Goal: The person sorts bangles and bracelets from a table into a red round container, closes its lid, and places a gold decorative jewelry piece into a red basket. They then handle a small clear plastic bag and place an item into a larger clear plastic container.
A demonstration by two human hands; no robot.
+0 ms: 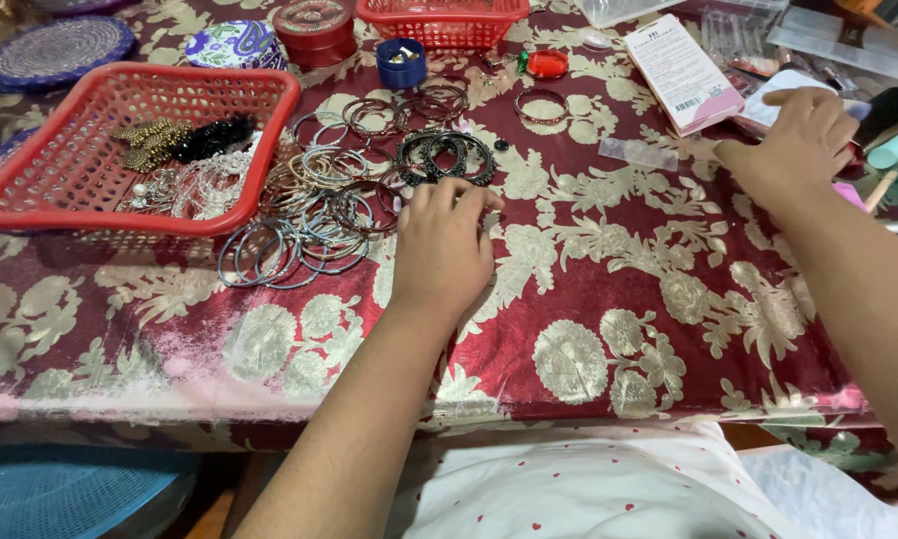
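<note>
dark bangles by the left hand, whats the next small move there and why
Probably close the left hand fingertips on the nearest dark bangles and lift. The hand lies knuckles up on the cloth, fingertips at the pile's edge, nothing visibly held. The bangles overlap loosely, so taking one pair should disturb the rest least. The right hand is busy at the far side.
</note>
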